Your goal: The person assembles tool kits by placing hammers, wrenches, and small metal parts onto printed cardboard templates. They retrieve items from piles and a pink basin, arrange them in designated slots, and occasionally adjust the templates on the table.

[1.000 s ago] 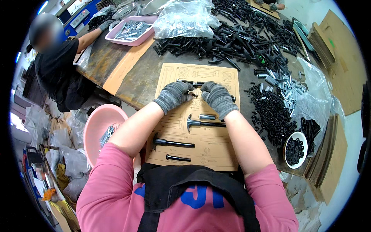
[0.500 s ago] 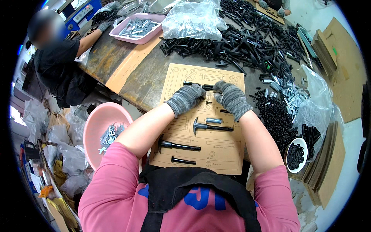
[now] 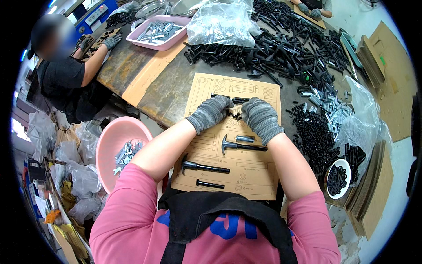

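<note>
A brown cardboard sheet [image 3: 211, 149] printed with part outlines lies before me on the bench. My left hand [image 3: 209, 114], in a grey glove, is over its upper part with the fingers bent together. My gloved right hand [image 3: 262, 119] faces it, fingers curled inward; what either hand pinches is hidden. Small black screws [image 3: 236, 116] lie between the hands. Just beyond the fingertips are black bolts [image 3: 241, 100]. Lower down rest two black T-shaped hooked bolts, the upper one [image 3: 244, 145] and the lower one [image 3: 204, 167], a silver sleeve [image 3: 245, 138] and a plain black bolt [image 3: 210, 184].
Black hardware [image 3: 281, 53] is heaped at the back, with small bolts [image 3: 310, 132] at right. A white bowl of black rings [image 3: 327, 182], a pink tray [image 3: 165, 44] and a pink basin [image 3: 107, 145] stand around. A co-worker [image 3: 61, 79] works at left; another's hands show at far right.
More small black screws now lie between my hands. My right hand has drawn slightly nearer me, its fingers more curled. The left co-worker's arm has pulled back.
</note>
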